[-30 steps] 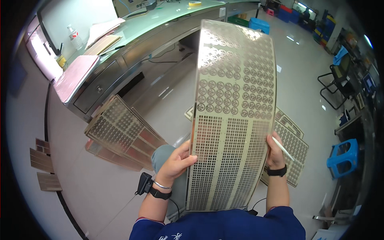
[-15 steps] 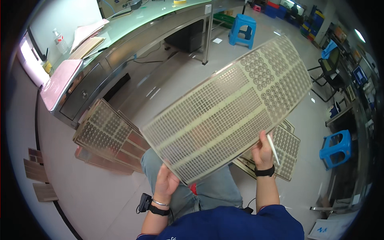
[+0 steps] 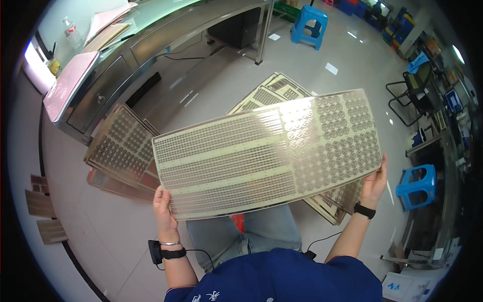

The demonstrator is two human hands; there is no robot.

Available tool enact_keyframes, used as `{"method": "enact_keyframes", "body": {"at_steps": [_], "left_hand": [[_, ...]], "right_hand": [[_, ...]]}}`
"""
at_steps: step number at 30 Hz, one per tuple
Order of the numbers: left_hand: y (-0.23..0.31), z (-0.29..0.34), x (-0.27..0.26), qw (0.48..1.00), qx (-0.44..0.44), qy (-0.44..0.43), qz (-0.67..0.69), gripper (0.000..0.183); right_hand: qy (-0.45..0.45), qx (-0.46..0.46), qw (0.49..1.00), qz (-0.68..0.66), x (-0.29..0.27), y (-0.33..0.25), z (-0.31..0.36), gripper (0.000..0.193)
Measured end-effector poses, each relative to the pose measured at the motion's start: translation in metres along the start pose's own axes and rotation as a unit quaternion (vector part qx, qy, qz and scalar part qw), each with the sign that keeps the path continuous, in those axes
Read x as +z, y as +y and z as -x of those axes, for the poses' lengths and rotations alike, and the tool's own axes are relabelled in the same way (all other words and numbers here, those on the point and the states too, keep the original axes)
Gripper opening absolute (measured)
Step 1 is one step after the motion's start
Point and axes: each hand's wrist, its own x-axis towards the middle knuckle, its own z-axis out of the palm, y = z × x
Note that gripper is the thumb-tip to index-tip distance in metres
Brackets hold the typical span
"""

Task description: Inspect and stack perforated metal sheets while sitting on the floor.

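Note:
A large, thin circuit board panel [image 3: 226, 173], pale green with rows of small pads on its left part and round patterns on its right, is held up over my lap. My left hand [image 3: 165, 207] grips its lower left corner, the thumb and fingers closed on the edge. At the lower right edge my right hand [image 3: 373, 187] is closed on the panel too. A slim white pen [image 3: 390, 193] sticks out beside that hand. Glare whitens part of the round patterns. Beyond and below the panel lies a stack of similar panels [image 3: 275, 84], mostly hidden by it.
More panels lean in a stack [image 3: 121, 138] at my left. A glass-topped metal desk [image 3: 115, 80] with pink folders [image 3: 73, 83] and a bottle [image 3: 72, 32] stands far left. Blue stools [image 3: 309, 27] and a black chair [image 3: 410, 95] are farther off. Several small panels [image 3: 41, 204] lie far left.
The panel has turned from a steep slant to nearly level and come lower. My right hand has moved right along its edge; my left hand has shifted left.

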Motion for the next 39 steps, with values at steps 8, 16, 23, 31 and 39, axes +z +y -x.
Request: {"method": "enact_keyframes", "body": {"at_steps": [8, 16, 23, 31, 39], "left_hand": [[0.026, 0.002, -0.041, 0.965, 0.049, 0.121, -0.227, 0.028], [0.038, 0.002, -0.069, 0.930, 0.061, 0.127, -0.339, 0.031], [0.046, 0.007, -0.065, 0.927, 0.054, 0.149, -0.340, 0.032], [0.072, 0.012, -0.052, 0.960, 0.198, 0.118, -0.160, 0.028], [0.059, 0.002, 0.000, 0.979, 0.201, 0.020, 0.033, 0.023]], "right_hand": [[-0.150, 0.128, 0.958, 0.210, -0.020, -0.017, -0.001, 0.041], [-0.167, 0.132, 0.948, 0.235, 0.012, 0.004, 0.013, 0.029], [-0.194, 0.129, 0.936, 0.265, 0.024, 0.007, 0.018, 0.034], [-0.209, -0.028, 0.924, 0.318, -0.009, -0.012, 0.000, 0.029], [-0.132, 0.071, 0.981, -0.123, 0.047, 0.008, 0.015, 0.033]]}}
